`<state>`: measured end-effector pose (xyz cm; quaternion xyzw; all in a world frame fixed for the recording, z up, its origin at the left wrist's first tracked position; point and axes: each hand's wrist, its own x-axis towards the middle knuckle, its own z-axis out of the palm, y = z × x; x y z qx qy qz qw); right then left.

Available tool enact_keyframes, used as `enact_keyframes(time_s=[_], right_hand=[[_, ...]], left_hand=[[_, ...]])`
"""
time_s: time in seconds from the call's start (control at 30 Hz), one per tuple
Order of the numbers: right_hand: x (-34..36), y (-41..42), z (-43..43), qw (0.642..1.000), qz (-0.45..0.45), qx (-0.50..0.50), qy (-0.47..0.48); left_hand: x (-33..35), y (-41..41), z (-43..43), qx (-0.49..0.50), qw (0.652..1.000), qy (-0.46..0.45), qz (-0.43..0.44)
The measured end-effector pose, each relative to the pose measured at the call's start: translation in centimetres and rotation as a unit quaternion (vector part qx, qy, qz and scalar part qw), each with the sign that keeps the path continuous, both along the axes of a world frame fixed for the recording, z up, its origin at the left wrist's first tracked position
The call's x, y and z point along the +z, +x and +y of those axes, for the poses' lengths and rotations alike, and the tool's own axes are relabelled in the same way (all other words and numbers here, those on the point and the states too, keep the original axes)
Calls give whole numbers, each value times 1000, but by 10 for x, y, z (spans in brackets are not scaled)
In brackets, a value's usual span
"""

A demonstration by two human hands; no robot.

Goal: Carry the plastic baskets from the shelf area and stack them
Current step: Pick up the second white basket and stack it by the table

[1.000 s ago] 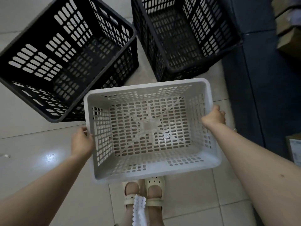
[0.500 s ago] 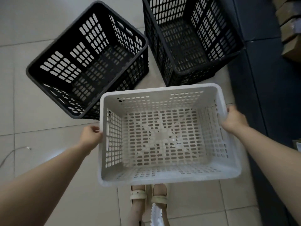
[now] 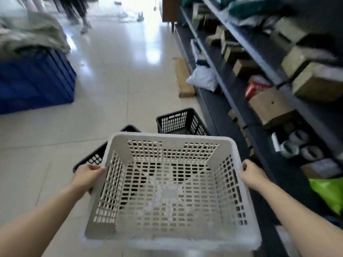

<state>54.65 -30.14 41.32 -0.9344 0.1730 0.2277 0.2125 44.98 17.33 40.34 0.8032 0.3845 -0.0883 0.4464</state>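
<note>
I hold a white perforated plastic basket [image 3: 170, 140] level in front of me, empty. My left hand [image 3: 87, 176] grips its left rim and my right hand [image 3: 253, 175] grips its right rim. Two black plastic baskets stand on the tiled floor just beyond it. One black basket [image 3: 181, 120] sits by the foot of the shelf. The other black basket [image 3: 94, 157] lies to the left, mostly hidden behind the white one.
A dark shelf unit [image 3: 259, 45] with cardboard boxes and parcels runs along the right. A blue crate [image 3: 35, 84] heaped with cloth stands at the left. A person's legs [image 3: 78, 13] show far up the aisle. A green bag [image 3: 328, 191] lies at the lower right.
My view has lifted from straight down at the floor to forward along the aisle. The white basket stays in both hands, and the two black baskets now appear beyond its far edge.
</note>
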Motion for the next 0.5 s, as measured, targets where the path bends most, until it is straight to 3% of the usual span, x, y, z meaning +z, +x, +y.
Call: enact_keyframes(time_s=[0.23,0.5], right_hand=[[253,47,13,984,-178,19,-5],[499,4,26,936,-351,23,6]], left_hand=[[253,36,8,-1,985,75,-155],[485,16,21,2,955,50,-293]])
